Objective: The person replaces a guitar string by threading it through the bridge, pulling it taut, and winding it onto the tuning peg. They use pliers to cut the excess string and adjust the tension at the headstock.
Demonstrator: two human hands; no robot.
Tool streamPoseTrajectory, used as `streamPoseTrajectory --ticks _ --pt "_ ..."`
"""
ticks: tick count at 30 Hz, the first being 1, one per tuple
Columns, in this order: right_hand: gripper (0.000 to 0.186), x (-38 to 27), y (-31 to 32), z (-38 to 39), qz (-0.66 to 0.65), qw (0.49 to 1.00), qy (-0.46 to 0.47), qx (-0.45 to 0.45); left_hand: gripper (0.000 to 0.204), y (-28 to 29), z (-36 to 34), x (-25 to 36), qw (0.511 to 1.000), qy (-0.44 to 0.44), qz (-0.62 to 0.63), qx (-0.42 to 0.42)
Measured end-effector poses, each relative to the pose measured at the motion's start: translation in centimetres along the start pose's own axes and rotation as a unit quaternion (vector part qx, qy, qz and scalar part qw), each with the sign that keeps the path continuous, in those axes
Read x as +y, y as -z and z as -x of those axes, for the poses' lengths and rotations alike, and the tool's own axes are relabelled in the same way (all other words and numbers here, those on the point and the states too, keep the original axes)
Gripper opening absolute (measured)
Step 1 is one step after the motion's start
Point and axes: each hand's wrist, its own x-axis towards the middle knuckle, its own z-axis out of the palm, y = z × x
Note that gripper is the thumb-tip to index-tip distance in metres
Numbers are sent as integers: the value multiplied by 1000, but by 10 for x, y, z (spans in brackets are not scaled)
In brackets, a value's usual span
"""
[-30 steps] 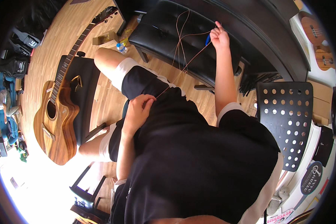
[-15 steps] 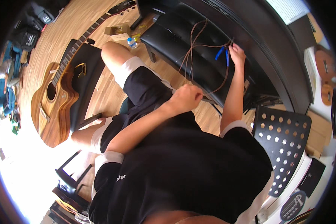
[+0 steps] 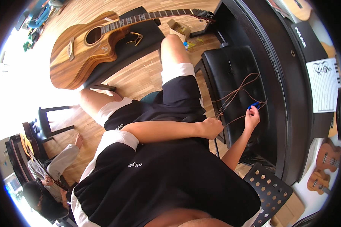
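Observation:
My left hand (image 3: 212, 128) is closed around a thin copper-coloured string (image 3: 235, 120) at the near edge of the black padded bench (image 3: 227, 60). My right hand (image 3: 252, 118) lies closed over the bench, its fingers on a blue-handled tool (image 3: 254, 106) that looks like pliers. Loops of loose strings (image 3: 246, 82) spread across the cushion beside it. A wooden acoustic guitar (image 3: 74, 56) rests on another black bench (image 3: 140, 45) beyond my legs.
A dark piano-like cabinet (image 3: 280, 87) flanks the bench. A perforated music stand (image 3: 265, 193) is at lower right, ukuleles (image 3: 326, 159) beyond. A seated person (image 3: 41, 196) holds a guitar at lower left. A box (image 3: 178, 28) and bottle (image 3: 185, 46) sit on the floor.
The view has swung round, showing the seated person at lower left. My left hand has moved from my lap toward the bench; my right hand has shifted onto the blue-handled tool.

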Motion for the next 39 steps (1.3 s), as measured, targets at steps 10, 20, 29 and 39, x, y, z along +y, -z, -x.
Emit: streamPoseTrajectory --ticks 10,20,29,39 --pt "37 -12 -1 35 114 988 23 102 19 35 29 -39 977 -65 182 92" --pt "11 -11 9 52 -33 991 -126 43 19 22 18 -83 950 -2 259 173" --pt "15 -39 10 73 -57 994 -67 -62 23 14 8 -83 956 33 221 192" --pt "28 -43 10 73 -63 995 -83 2 32 7 -40 -105 955 91 234 160"
